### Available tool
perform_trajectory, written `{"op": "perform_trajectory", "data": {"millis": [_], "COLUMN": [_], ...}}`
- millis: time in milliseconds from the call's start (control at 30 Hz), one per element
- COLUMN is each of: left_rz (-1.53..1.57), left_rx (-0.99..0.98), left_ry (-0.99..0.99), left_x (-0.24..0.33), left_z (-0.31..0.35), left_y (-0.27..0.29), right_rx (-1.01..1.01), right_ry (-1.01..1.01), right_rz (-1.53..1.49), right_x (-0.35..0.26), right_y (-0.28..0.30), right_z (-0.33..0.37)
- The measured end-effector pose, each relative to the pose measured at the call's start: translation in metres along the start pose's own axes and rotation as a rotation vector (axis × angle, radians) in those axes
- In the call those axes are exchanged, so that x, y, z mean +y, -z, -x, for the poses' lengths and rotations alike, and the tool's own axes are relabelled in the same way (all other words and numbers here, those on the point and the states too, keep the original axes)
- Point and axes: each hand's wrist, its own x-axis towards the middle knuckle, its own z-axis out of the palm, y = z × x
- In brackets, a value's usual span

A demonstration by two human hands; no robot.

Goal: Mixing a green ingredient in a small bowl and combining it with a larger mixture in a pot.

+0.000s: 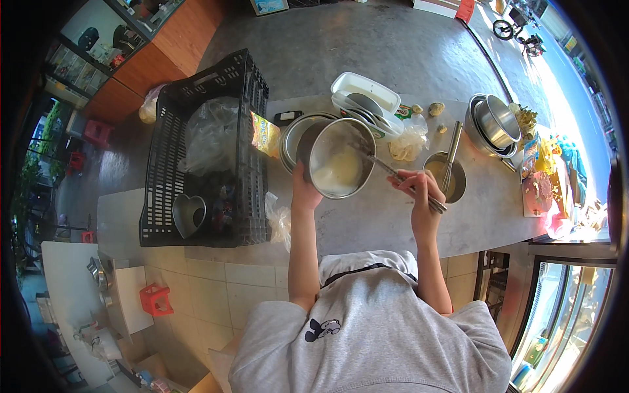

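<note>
My left hand [305,187] grips the side of a deep steel bowl [326,190], tilted so that its inside shows. Pale creamy stuff [342,171] lies in the bowl. My right hand [419,188] is closed round a long thin metal utensil [386,168], its far end inside the bowl; the kind of its head is blurred. Behind the held bowl, a wider steel bowl [286,145] rests on the table. Just right of my right hand, a whisk [453,147] leans in a steel pot [460,190] with yellowish contents.
To the left, a black plastic crate [252,85] holds plastic bags and a heart-shaped tin [189,216]. A white tub [367,84], a bag of pale stuff [407,145] and a yellow packet [265,135] stand farther back. Nested steel bowls [498,121] and colourful packages [538,190] line the right.
</note>
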Motion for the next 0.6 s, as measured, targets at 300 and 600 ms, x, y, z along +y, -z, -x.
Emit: {"op": "perform_trajectory", "data": {"millis": [300, 600], "left_rz": [0.005, 0.093], "left_rx": [-0.120, -0.050], "left_ry": [0.006, 0.035], "left_x": [-0.017, -0.020], "left_z": [-0.008, -0.010], "left_y": [0.032, 0.030], "right_rx": [0.005, -0.021], "right_ry": [0.134, 0.043], "right_rz": [0.188, 0.077], "right_x": [0.001, 0.003], "right_y": [-0.005, 0.001], "right_z": [-0.001, 0.003]}}
